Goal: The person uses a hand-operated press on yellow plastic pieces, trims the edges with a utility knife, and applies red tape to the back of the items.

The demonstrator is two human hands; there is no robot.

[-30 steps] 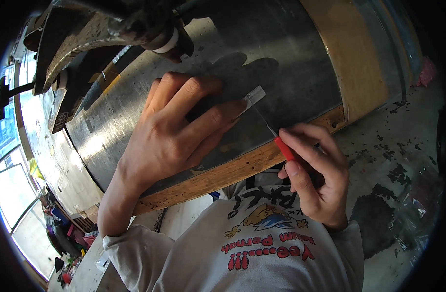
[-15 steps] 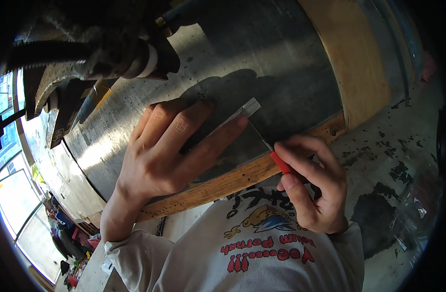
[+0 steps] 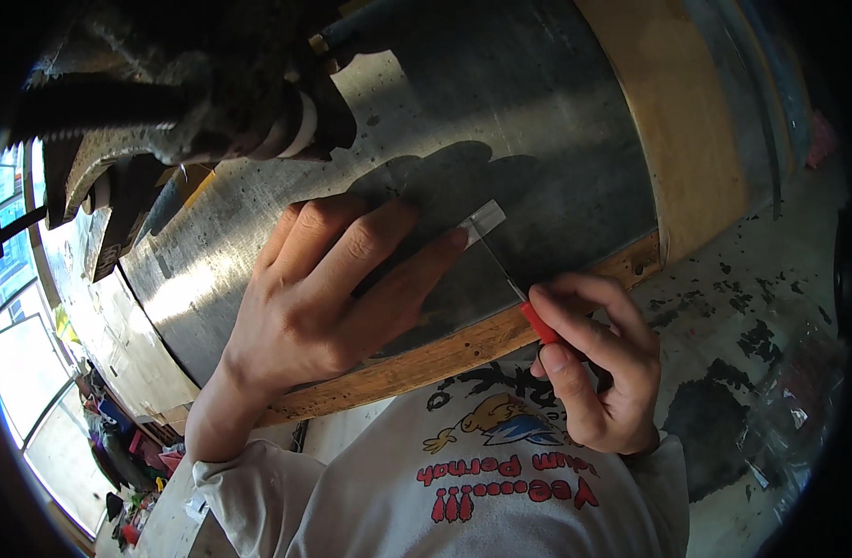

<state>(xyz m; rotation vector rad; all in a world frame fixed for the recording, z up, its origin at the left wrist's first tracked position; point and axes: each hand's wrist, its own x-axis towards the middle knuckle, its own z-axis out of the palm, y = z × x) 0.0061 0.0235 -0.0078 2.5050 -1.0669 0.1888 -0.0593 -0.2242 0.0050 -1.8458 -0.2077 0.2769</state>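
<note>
My left hand lies palm down on the metal-covered table, fingers bent. Its foremost digit presses on a narrow, clear whitish strip, whose far end sticks out beyond the fingertip. The rest of the strip is hidden by the hand. Between thumb and fingers, my right hand pinches a small red-handled tool with a thin metal shaft. That shaft points up and left, its tip at the strip's edge just past my left fingertip. Whether the tip is a blade or a point is too fine to tell.
The dark grey metal sheet covers the tabletop, with a wooden edge along my side. Heavy dark machinery overhangs the upper left. A tan board lies at the right. Loose clutter sits on the floor, lower left.
The strip's end has shifted slightly toward me, and my left fingertip covers less of it. My right hand with the red-handled tool has moved only a little.
</note>
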